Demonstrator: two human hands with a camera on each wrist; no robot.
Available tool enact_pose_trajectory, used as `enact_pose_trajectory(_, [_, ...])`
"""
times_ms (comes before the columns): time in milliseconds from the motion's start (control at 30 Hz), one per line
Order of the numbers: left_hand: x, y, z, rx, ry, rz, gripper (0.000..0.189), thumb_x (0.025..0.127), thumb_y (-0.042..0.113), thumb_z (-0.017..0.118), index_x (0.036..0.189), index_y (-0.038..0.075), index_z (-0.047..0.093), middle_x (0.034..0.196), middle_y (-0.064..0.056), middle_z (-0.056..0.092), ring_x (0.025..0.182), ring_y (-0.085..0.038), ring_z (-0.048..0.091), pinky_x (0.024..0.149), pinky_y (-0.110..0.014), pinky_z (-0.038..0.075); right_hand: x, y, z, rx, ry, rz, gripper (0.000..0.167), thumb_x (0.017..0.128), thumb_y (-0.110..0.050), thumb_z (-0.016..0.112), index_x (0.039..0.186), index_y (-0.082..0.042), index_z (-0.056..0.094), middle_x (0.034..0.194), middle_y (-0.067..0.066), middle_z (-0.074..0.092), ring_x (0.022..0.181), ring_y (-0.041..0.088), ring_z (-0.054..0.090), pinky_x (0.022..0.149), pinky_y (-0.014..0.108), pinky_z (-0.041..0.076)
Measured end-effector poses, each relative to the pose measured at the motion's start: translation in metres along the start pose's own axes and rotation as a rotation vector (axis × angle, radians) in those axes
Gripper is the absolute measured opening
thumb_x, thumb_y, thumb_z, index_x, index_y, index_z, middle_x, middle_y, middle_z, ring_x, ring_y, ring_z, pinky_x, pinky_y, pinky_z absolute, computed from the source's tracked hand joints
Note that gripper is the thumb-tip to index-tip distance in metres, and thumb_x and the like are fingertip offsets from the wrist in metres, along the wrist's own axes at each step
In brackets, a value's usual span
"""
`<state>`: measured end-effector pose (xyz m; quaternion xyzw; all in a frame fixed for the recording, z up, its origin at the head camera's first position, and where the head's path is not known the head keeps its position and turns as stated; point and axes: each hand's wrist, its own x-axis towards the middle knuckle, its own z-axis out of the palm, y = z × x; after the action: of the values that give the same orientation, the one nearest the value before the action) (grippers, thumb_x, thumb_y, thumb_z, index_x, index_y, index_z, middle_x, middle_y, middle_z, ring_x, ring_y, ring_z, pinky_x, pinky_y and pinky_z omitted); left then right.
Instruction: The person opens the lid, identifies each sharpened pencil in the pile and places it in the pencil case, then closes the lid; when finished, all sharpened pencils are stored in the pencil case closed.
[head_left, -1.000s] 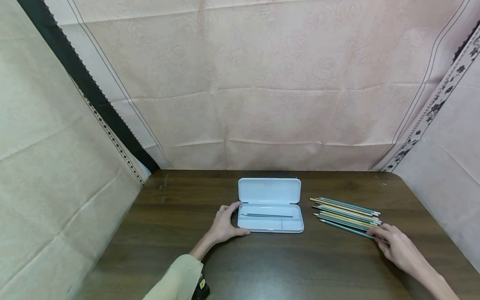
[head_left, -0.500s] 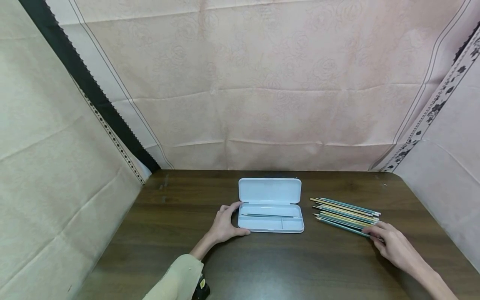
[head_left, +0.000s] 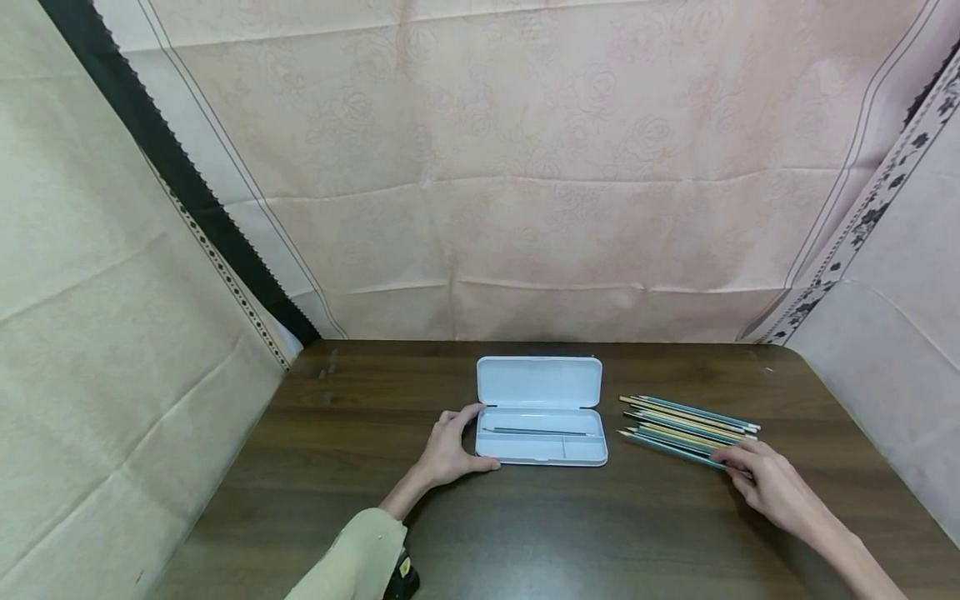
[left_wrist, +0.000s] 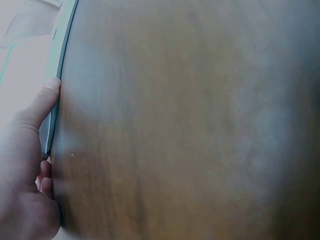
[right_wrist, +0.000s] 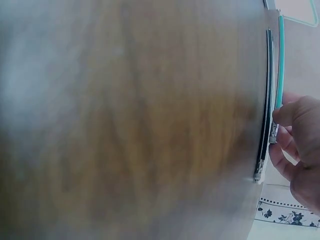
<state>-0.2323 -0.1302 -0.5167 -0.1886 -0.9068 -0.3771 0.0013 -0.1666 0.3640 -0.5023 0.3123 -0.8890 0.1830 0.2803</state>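
A light blue pencil case (head_left: 517, 452) lies open on the table in the head view, its lid (head_left: 538, 381) tipped back. One teal pencil (head_left: 536, 432) lies in its long compartment. My left hand (head_left: 446, 454) grips the case's left end, thumb at the front edge and forefinger at the rear corner; the left wrist view shows the thumb along the edge. To the right, my right hand (head_left: 772, 487) pinches a teal pencil (right_wrist: 280, 60) near its rear end, raised over the table in the right wrist view. Beside it lies a row of teal and yellow pencils (head_left: 690, 417), tips toward the case.
The brown wooden table (head_left: 540, 533) ends at a pale patterned cloth (head_left: 525, 208) hung behind it. More cloth (head_left: 135, 417) slopes along the left side, and another sheet stands at the right.
My right hand has shifted a little left, and the nearest pencil in it has slid left and away from the pile's right end. The left hand and the case have stayed put.
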Motion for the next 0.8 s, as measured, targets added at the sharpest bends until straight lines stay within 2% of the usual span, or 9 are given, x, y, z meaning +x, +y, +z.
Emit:
enact_pose_trajectory(400, [0.000,0.000,0.000,0.009,-0.006,-0.009,0.092,0.072,0.045,0.089,0.149,0.019,0.046,0.137,-0.012,0.051,0.121,-0.032,0.043,0.093,-0.052,0.041,0.018,-0.004,0.006,0.029,-0.003,-0.048,0.044,0.061,0.018,0.074,0.095,-0.011,0.073,0.090,-0.003,0.062,0.074,0.007,0.051,0.064,0.019,0.039])
enact_pose_trajectory(633, [0.000,-0.002,0.001,0.017,-0.005,0.014,0.093,0.072,0.047,0.089,0.148,0.015,0.046,0.137,-0.012,0.052,0.118,-0.033,0.045,0.092,-0.052,0.042,0.029,-0.010,0.013,0.043,-0.025,-0.047,0.042,0.064,0.018,0.073,0.095,-0.009,0.074,0.089,-0.002,0.062,0.074,0.005,0.048,0.063,0.016,0.037])
enact_pose_trajectory(800, [0.001,-0.003,0.002,0.022,-0.008,0.000,0.093,0.072,0.048,0.089,0.148,0.017,0.045,0.137,-0.011,0.051,0.119,-0.033,0.044,0.093,-0.052,0.041,0.037,-0.012,0.019,0.045,-0.023,-0.069,0.038,0.066,0.017,0.073,0.094,-0.009,0.074,0.088,-0.003,0.062,0.074,0.005,0.049,0.063,0.017,0.038])
